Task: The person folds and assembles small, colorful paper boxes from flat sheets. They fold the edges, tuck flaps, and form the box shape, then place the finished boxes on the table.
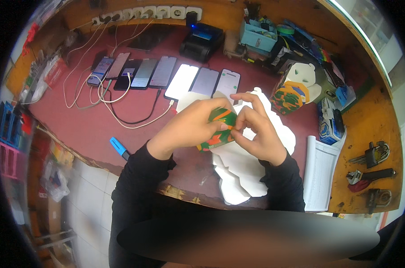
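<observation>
A green-and-orange patterned cardboard piece (pixel 225 117) is held up over the front middle of the table. My left hand (pixel 191 123) is closed around it, with the thumb lying across the printed side. At its right edge my right hand (pixel 261 134) has thumb and index finger pressed together in a pinch on the cardboard, other fingers lifted. Under and beside my right hand lie white cut-out card sheets (pixel 242 167) with curved edges, partly hidden by hand and sleeve. Farther right stands a folded box (pixel 288 100) in the same green and orange, its white flaps raised.
Several phones (pixel 162 71) lie in a row across the red table (pixel 100 129), some on charging cables. Behind them are a black printer (pixel 203 42) and a blue tray (pixel 259 35). A blue highlighter (pixel 117 146) lies at the front left edge, a paper pad (pixel 319 174) at right.
</observation>
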### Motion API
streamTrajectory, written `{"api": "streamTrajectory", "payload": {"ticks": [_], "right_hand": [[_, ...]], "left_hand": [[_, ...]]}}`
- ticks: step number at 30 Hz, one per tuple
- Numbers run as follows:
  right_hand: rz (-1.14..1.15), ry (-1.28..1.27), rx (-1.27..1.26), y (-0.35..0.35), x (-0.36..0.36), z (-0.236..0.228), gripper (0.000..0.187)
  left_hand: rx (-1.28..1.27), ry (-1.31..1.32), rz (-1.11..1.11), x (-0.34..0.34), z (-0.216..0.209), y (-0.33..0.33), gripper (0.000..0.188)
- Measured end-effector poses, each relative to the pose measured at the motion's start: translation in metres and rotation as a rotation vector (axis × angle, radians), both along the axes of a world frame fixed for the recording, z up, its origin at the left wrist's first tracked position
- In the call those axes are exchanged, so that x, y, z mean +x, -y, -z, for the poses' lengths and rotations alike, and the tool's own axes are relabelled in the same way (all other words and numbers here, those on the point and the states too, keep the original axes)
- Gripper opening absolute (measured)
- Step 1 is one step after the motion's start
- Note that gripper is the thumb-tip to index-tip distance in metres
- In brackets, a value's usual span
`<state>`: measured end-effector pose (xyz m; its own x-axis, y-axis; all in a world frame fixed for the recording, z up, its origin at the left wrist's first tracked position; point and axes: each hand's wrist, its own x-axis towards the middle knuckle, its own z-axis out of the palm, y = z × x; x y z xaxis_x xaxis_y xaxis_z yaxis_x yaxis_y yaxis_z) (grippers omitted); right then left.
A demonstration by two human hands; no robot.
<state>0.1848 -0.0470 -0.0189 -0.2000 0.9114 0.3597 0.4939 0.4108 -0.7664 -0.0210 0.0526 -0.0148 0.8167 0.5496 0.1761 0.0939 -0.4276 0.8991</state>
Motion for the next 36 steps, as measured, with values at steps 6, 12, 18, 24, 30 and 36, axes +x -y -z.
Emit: {"api": "streamTrajectory", "payload": {"ticks": [6,12,18,24,30,36], "right_hand": [[-0.011,-0.032,-0.052,-0.002,-0.002,0.001,0.034],[-0.021,-0.14,-0.277,-0.011,0.006,0.02,0.054],[-0.179,-0.098,-0.126,-0.027,0.02,0.033,0.119],[-0.43,-0.268,-0.25,-0.019,0.007,0.037,0.156],[-0.4,-0.387,-0.305,-0.01,0.002,0.023,0.137],[-0.279,-0.39,-0.285,-0.002,-0.002,0.007,0.126]], "left_hand": [[-0.012,0.049,0.016,0.0,0.013,-0.005,0.02],[-0.036,0.038,0.138,-0.002,0.015,-0.012,0.026],[-0.09,0.051,0.269,-0.01,0.011,-0.01,0.028],[0.044,0.23,0.375,-0.004,0.013,0.005,0.028],[-0.126,0.088,0.35,-0.012,0.0,0.008,0.026],[-0.11,0.197,0.318,-0.006,-0.002,0.012,0.027]]}}
